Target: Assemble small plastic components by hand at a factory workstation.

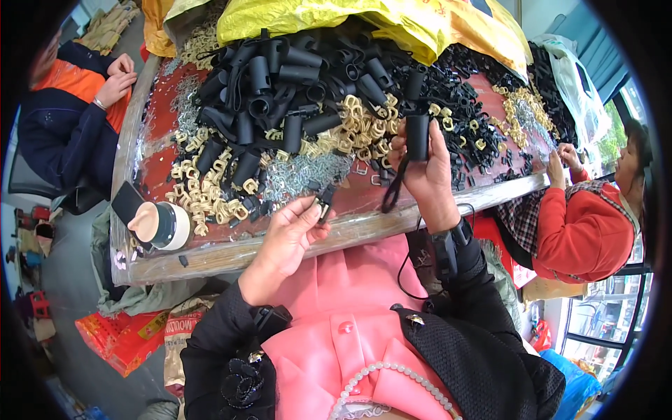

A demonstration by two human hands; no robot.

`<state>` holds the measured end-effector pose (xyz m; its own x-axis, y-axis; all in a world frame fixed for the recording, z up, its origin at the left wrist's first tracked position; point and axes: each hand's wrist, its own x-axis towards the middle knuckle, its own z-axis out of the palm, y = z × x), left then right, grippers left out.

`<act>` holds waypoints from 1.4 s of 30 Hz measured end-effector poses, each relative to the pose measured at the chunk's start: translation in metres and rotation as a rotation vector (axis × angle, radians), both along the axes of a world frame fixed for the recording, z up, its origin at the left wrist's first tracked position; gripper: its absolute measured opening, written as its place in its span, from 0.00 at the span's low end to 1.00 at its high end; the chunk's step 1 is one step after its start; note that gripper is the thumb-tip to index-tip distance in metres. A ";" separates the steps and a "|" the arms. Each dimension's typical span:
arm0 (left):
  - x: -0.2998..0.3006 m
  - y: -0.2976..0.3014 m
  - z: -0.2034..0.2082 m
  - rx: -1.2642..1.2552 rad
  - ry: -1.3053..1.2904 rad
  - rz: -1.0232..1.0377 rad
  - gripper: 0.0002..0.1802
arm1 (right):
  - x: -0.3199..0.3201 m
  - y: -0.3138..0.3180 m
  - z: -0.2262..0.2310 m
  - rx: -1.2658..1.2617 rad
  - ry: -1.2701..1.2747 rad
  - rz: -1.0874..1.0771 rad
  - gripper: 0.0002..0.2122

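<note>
My right hand (432, 183) is closed round a black cylindrical tube (418, 137), held upright above the table's front edge. A dark strap loop (394, 187) hangs below the tube. Lower and to the left, my left hand (285, 236) pinches a small black part (325, 200) between thumb and fingers; its exact kind is too small to make out. Just beyond the left hand lies a pile of small silver wire pieces (308, 172). Cream-gold buckles (210, 187) lie around it, and a heap of black tubes with straps (262, 78) rises behind.
Small black parts (458, 115) cover the table's right half. A yellow plastic sack (329, 19) lies along the back. An open jar (168, 225) stands at the front left corner by the wooden edge (210, 262). People sit left (70, 126) and right (584, 224).
</note>
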<state>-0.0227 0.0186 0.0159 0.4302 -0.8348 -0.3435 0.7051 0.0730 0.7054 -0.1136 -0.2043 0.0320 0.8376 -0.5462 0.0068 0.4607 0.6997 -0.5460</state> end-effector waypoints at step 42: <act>-0.061 0.024 0.017 0.031 -0.576 -0.258 0.17 | -0.096 0.096 0.019 -1.612 0.334 0.000 0.19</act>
<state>-0.0837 0.0424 0.0334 0.3396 -0.9297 -0.1422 0.2038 -0.0749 0.9761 -0.2100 -0.1087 0.0513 0.9184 -0.1553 0.3639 0.1808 -0.6534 -0.7351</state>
